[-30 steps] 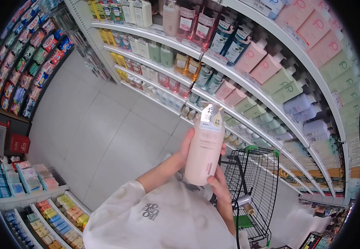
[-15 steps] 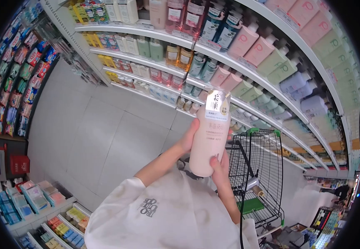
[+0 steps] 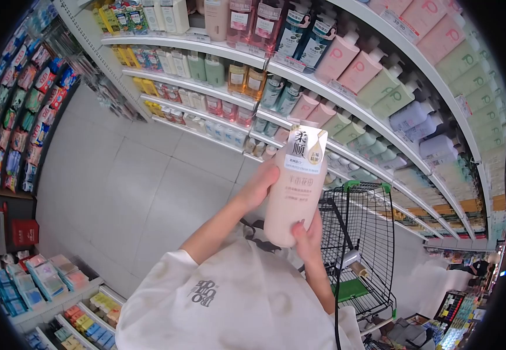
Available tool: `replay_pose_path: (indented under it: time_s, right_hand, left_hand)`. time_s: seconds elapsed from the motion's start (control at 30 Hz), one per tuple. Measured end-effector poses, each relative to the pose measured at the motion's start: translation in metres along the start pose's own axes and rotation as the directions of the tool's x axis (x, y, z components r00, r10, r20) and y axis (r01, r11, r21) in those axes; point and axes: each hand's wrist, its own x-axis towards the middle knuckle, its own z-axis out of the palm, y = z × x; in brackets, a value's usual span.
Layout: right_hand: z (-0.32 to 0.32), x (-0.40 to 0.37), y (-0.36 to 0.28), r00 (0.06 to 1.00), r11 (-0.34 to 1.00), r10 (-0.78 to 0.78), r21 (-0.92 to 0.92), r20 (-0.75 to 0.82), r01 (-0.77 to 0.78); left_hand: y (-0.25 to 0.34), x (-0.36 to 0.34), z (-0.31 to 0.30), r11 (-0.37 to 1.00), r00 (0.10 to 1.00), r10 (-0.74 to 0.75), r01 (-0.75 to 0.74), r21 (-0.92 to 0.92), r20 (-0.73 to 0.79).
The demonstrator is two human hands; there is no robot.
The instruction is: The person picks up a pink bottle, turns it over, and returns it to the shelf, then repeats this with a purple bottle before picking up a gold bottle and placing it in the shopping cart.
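A large pale pink bottle [image 3: 294, 201] is held up in front of my chest, slightly tilted, its printed front toward me. Around its top sits a white and gold label tag [image 3: 306, 149] with large dark characters. My left hand [image 3: 263, 182] grips the bottle's upper left side, its fingertips hidden behind it. Lower on the right, my right hand [image 3: 308, 236] wraps the bottle with the thumb pressed on the front. The other fingers of that hand are mostly behind the bottle.
Ahead, a curved-looking shelf unit [image 3: 206, 86] carries rows of pump bottles. A black wire shopping cart [image 3: 361, 233] with green corners stands close on my right, with a cylindrical item [image 3: 351, 258] inside. Packets hang on a rack [image 3: 28, 111] at left; boxed goods [image 3: 49, 277] lie lower left.
The bottle has turned a little, so its label tag faces me more squarely. My left hand has shifted slightly left and up along its side. Both hands keep hold.
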Motion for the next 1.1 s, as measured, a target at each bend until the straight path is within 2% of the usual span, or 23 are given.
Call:
replay_pose_path:
  time_s: [0.1, 0.13, 0.2, 0.3, 0.43, 0.63, 0.7, 0.73, 0.8, 0.9, 1.1]
  right_hand:
    - [-0.008, 0.007, -0.001, 0.999, 0.995, 0.033, -0.089, -0.019, -0.034]
    - [-0.013, 0.010, 0.001, 0.999, 0.994, 0.033, -0.099, -0.030, -0.036]
    - [-0.019, 0.013, 0.008, 0.999, 0.968, 0.022, -0.250, -0.024, -0.027]
    - [-0.028, 0.019, 0.007, 0.998, 0.967, 0.052, -0.250, -0.018, -0.055]
    - [-0.050, 0.026, 0.005, 0.996, 0.974, 0.084, -0.209, -0.014, -0.085]
    - [-0.102, 0.038, 0.003, 0.991, 0.952, 0.124, -0.276, -0.058, -0.135]
    - [-0.116, 0.042, -0.010, 0.977, 0.955, 0.168, -0.224, -0.131, -0.194]
    - [-0.125, 0.043, -0.012, 0.971, 0.946, 0.197, -0.235, -0.132, -0.224]
    - [-0.141, 0.044, -0.009, 0.972, 0.955, 0.193, -0.202, -0.132, -0.217]
    - [-0.156, 0.045, 0.001, 0.966, 0.963, 0.202, -0.147, -0.163, -0.226]
    - [-0.159, 0.055, 0.018, 0.969, 0.967, 0.196, -0.133, -0.152, -0.217]
  left_hand:
    - [0.011, 0.009, 0.012, 0.998, 0.994, 0.035, -0.040, -0.048, -0.100]
    - [0.009, 0.014, 0.014, 0.998, 0.995, 0.032, -0.037, -0.059, -0.091]
    - [0.004, 0.022, 0.018, 0.980, 0.967, 0.201, -0.198, 0.034, -0.154]
    - [0.003, 0.030, 0.029, 0.992, 0.969, 0.115, -0.101, 0.073, -0.218]
    - [-0.012, 0.050, 0.039, 0.985, 0.965, 0.124, -0.093, 0.143, -0.231]
    - [-0.053, 0.092, 0.064, 0.972, 0.914, 0.130, -0.041, 0.232, -0.383]
    - [-0.063, 0.107, 0.074, 0.991, 0.948, 0.064, -0.024, 0.130, -0.313]
    - [-0.070, 0.114, 0.079, 0.990, 0.942, 0.074, -0.030, 0.138, -0.329]
    - [-0.080, 0.125, 0.087, 1.000, 0.963, 0.015, -0.022, -0.021, -0.270]
    - [-0.087, 0.132, 0.090, 0.996, 0.972, -0.063, 0.047, -0.079, -0.224]
    - [-0.083, 0.140, 0.086, 0.997, 0.941, -0.081, 0.072, -0.042, -0.329]
